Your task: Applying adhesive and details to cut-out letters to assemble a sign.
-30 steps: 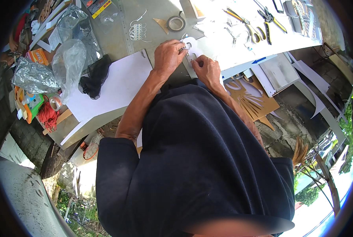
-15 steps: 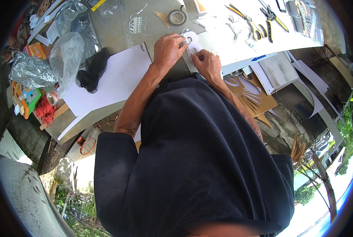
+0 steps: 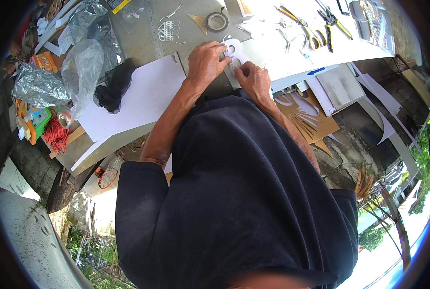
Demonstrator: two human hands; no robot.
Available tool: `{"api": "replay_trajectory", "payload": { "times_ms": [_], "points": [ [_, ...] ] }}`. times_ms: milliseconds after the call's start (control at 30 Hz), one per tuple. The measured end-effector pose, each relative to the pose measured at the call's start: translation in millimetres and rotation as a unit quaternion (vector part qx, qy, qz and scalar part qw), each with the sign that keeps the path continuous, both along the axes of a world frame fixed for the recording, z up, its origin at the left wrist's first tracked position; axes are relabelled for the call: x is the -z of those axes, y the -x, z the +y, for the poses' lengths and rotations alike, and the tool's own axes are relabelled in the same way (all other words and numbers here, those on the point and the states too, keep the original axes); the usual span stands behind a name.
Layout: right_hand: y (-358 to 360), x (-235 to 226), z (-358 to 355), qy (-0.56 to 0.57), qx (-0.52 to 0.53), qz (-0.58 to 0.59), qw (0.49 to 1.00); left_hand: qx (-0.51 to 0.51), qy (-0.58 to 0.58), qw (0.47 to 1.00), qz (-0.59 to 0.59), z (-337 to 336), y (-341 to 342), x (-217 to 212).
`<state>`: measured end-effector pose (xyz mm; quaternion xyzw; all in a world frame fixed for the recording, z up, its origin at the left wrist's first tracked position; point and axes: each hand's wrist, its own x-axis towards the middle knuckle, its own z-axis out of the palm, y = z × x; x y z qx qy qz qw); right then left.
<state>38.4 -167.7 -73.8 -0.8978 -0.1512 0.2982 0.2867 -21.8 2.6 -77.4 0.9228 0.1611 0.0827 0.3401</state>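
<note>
White cutout: a small flat white piece [image 3: 234, 48] with a round hole in it lies on the desk [image 3: 142, 43], at about twelve o'clock from my chest. It looks like thin rigid sheet, smooth and matte, with rounded edges.
Left hand: my left hand [image 3: 206, 62] lies over the cutout's nine o'clock side, fingers curled down and pressed on its edge, I judge to keep it from sliding.
Right hand: my right hand [image 3: 254, 81] sits at the cutout's five o'clock, fingers bunched together on or just by its lower end; whether they pinch something small there I cannot tell.
White sheet: a big plain sheet [image 3: 138, 98] lies at eight o'clock of the hands, flat and overhanging the desk edge.
Tape roll: a ring of tape [image 3: 217, 21] sits at eleven o'clock, near the cutout.
White strip: a short ladder-like string of small white blocks [image 3: 169, 30] lies at ten o'clock, near the tape.
Pliers: yellow-handled pliers and cutters [image 3: 316, 29] lie at two o'clock, well apart, within reach of my right side.
Black cloth: a soft crumpled black net [image 3: 114, 84] rests at nine o'clock on the sheet's corner.
Plastic bags: clear, crinkled bags [image 3: 82, 67] lie beyond it, beside a silvery foil pouch [image 3: 37, 86].
Red cord: a coil of red cord [image 3: 56, 135] lies farthest out, toward eight o'clock.
Brown board: cut cardboard shapes [image 3: 306, 115] lie below the desk at four o'clock.
</note>
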Motion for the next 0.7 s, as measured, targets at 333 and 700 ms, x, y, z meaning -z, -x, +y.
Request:
{"api": "replay_trajectory", "payload": {
  "times_ms": [333, 700],
  "points": [
    [3.0, -3.6, -12.6, -0.013, -0.043, -0.084, 0.995, 0.005, -0.033, 0.999, 0.006, -3.6, 4.0, -3.0],
    [1.2, 0.4, -16.2, -0.044, -0.046, -0.071, 0.995, 0.004, -0.040, 0.999, 0.007, -4.7, 4.2, -2.4]
  ]
}}
